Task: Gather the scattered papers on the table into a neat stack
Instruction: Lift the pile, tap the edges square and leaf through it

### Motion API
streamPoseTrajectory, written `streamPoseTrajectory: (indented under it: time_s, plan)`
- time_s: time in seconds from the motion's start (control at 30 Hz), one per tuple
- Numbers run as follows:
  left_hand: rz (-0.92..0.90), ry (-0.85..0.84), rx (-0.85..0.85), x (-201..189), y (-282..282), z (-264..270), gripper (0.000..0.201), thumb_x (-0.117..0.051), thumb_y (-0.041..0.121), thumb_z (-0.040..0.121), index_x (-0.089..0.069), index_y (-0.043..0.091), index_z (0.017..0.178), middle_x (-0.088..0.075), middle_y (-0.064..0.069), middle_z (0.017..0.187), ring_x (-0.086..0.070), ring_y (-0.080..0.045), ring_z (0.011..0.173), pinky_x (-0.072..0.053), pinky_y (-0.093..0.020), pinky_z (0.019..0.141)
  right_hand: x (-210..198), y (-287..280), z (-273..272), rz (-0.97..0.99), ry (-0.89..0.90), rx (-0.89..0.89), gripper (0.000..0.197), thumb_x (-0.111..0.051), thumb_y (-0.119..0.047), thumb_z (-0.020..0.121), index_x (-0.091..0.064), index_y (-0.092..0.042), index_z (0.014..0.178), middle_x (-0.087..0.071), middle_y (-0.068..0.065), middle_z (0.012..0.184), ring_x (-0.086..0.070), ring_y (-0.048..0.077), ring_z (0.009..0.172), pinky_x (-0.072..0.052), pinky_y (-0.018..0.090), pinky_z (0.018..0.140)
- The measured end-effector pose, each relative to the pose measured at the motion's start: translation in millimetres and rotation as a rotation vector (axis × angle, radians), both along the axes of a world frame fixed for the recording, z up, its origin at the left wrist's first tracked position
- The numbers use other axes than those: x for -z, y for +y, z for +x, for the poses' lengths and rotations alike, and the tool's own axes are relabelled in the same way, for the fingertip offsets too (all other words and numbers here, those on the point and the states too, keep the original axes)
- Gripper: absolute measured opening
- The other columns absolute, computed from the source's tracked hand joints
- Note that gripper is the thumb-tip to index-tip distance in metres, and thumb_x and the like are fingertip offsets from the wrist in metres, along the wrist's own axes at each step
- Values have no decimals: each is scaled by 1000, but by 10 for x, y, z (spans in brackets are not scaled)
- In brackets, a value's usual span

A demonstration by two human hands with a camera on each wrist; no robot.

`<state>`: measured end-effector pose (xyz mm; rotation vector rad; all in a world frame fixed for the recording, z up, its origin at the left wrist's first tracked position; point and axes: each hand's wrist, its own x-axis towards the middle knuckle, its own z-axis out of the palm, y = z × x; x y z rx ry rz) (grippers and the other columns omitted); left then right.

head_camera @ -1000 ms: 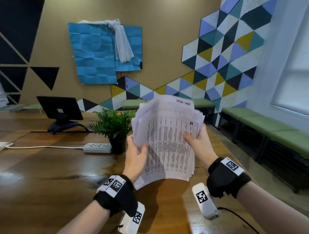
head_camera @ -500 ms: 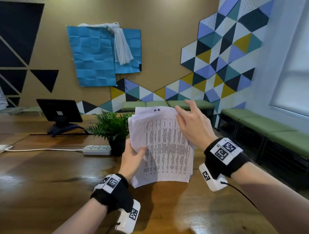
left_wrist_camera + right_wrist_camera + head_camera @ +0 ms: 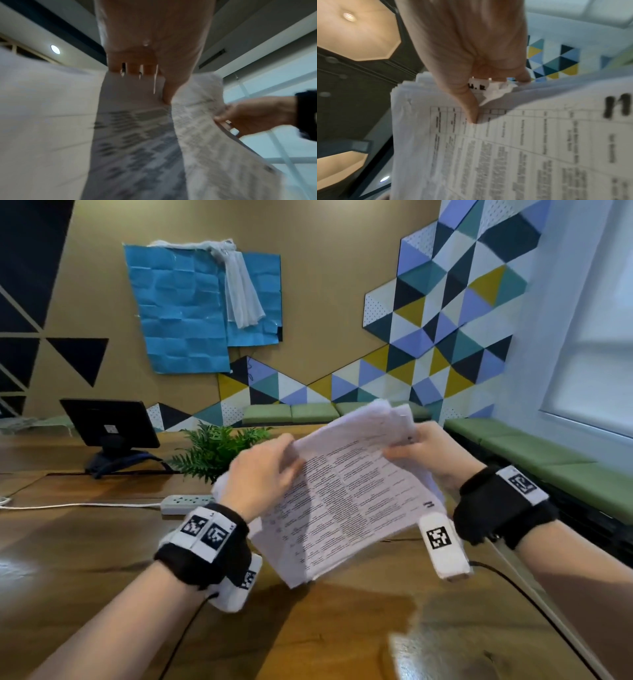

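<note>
A sheaf of printed papers [image 3: 346, 501] is held tilted in the air above the wooden table [image 3: 102, 559], its lower corner close to the tabletop. My left hand [image 3: 263, 474] grips the sheaf's left edge, thumb on the printed face [image 3: 167, 97] and fingers behind. My right hand [image 3: 424, 450] grips the upper right edge, thumb pressed on the top sheet [image 3: 471, 108]. In the right wrist view the papers [image 3: 505, 148] show tables of text, their edges uneven. The left wrist view shows the same papers [image 3: 130, 142], bowed between both hands.
A potted green plant [image 3: 219, 450] and a white power strip [image 3: 185, 503] with its cord sit just behind the left hand. A black monitor [image 3: 109, 424] stands at the back left. Green benches [image 3: 565, 470] line the right wall beyond the table's edge.
The sheaf has turned from upright to a sideways tilt. My left hand shifted from its lower left edge up to its left edge. My right hand moved from the top edge to the upper right.
</note>
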<state>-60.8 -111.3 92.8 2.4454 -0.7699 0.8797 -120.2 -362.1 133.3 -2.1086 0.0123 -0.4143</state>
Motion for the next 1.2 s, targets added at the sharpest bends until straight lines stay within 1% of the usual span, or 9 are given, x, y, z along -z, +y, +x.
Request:
streamPoseTrajectory:
  time_s: [0.1, 0.3, 0.43, 0.7, 0.8, 0.9, 0.97, 1.1, 1.2]
  plan:
    - [9, 138, -121, -70, 264, 106, 39, -62, 55, 79, -57, 16, 84, -65, 2, 79, -62, -22, 75, -52, -36, 67, 357, -286, -70, 325, 95, 48, 28, -62, 7, 83, -64, 7, 111, -70, 20, 104, -67, 30, 91, -48, 48, 99]
    - [-796, 832, 255, 222, 271, 119, 24, -72, 14, 81, -60, 23, 100, -65, -7, 100, -63, -31, 104, -51, -49, 96, 914, -451, -138, 710, 121, 49, 32, -58, 2, 87, -64, -5, 117, -71, 12, 112, -72, 25, 91, -57, 45, 81]
    - [-870, 742, 270, 492, 162, 24, 32, -69, 7, 83, -55, 22, 107, -66, -2, 107, -63, -24, 103, -54, -39, 84, 1089, -328, -204, 707, 84, 16, 24, -57, 2, 88, -68, -11, 104, -76, 7, 105, -71, 25, 99, -54, 47, 89]
    - [-1075, 896, 308, 538, 244, 168, 90, -82, 13, 67, -30, 16, 141, -53, -7, 134, -55, -24, 121, -44, -46, 105, 995, -251, -179, 627, 87, -87, 25, -53, 0, 91, -68, -12, 106, -76, 4, 108, -70, 23, 103, -54, 40, 90]
    - [-963, 871, 366, 480, 248, 122, 60, -72, 9, 80, -47, 8, 134, -64, -11, 128, -62, -28, 116, -49, -47, 101, 927, -246, -153, 619, 75, -59, 23, -54, 1, 90, -69, -13, 101, -76, 5, 104, -73, 21, 96, -56, 37, 84]
    - [-960, 640, 306, 486, 111, 26, 31, -59, 4, 90, -55, 14, 119, -69, 3, 107, -69, -5, 93, -58, -23, 81, 908, -203, -122, 658, 38, -6, 20, -57, 1, 89, -68, -11, 101, -74, 9, 107, -73, 21, 94, -56, 37, 82]
    - [-981, 521, 273, 533, 41, -22, 27, -59, 9, 91, -55, 23, 113, -67, 11, 100, -67, 3, 86, -57, -25, 81, 921, -158, -120, 696, 24, -5, 22, -57, 1, 89, -68, -10, 105, -72, 11, 111, -70, 26, 102, -53, 44, 89]
    - [-863, 467, 181, 697, 63, -54, 38, -65, 15, 87, -47, 32, 115, -60, 8, 112, -60, -12, 104, -49, -45, 99, 1046, -86, -175, 643, 7, 5, 26, -63, -2, 86, -63, -15, 108, -71, 12, 114, -68, 26, 102, -54, 43, 88]
    - [-750, 352, 178, 669, 137, -45, 72, -70, 16, 82, -30, 30, 141, -45, 9, 128, -46, -8, 124, -38, -32, 107, 1061, -125, -159, 385, -98, 98, 43, -71, -5, 80, -49, -16, 115, -66, -2, 107, -65, 23, 105, -53, 28, 77]
